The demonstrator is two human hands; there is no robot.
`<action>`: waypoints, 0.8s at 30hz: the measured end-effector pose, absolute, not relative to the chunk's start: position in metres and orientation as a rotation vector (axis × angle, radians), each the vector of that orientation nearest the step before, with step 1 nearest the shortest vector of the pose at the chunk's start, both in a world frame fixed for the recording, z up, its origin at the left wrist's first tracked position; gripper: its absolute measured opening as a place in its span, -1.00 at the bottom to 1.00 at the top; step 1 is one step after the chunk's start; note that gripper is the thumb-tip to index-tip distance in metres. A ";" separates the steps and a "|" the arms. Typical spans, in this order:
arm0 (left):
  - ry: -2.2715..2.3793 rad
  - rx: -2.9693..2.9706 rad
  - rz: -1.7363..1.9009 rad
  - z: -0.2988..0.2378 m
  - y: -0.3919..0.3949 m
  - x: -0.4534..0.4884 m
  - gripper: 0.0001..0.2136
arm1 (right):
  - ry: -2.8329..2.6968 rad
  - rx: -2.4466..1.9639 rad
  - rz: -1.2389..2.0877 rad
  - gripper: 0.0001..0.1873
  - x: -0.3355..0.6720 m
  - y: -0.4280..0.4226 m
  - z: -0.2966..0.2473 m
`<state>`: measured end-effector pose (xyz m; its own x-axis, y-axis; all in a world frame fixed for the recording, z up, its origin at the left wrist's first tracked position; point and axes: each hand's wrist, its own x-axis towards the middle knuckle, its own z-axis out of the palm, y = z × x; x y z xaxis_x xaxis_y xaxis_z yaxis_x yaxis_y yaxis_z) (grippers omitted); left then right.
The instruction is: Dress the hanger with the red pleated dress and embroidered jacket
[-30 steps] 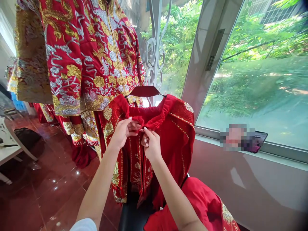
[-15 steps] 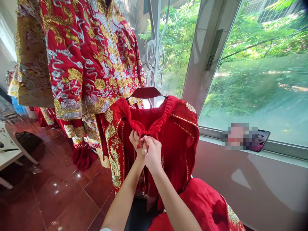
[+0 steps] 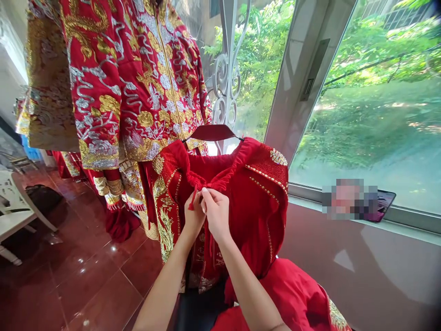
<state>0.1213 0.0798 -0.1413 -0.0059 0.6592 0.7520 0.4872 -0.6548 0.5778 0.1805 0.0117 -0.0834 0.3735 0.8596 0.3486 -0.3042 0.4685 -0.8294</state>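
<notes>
Head camera, centre: the right hand (image 3: 217, 209) pinches the edge of the red garment (image 3: 250, 207). The left hand (image 3: 195, 214) curls beside it, hold too hidden to tell.

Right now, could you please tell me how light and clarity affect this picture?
Head view: the window is bright and the floor shows glints; head view: a shadow crosses the wall; head view: folds of the red garment blend together in places; head view: pixel blocks hide detail beside the phone.
</notes>
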 end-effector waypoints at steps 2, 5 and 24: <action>1.205 2.092 1.743 -0.131 0.073 0.118 -0.81 | -0.908 -0.881 0.649 -0.61 0.194 0.012 -0.092; 1.244 2.023 1.718 -0.112 0.068 0.116 -0.71 | -0.783 -1.081 0.301 -0.61 0.215 0.022 -0.103; 0.539 2.308 1.616 0.023 0.049 0.090 -0.59 | -1.474 -0.986 0.043 -0.57 0.240 0.023 -0.016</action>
<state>0.0897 0.0491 0.0227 0.3079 0.4488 0.8389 0.1451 -0.8936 0.4248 0.2403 0.0226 -0.0164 0.1700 0.5789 0.7975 0.5313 0.6277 -0.5690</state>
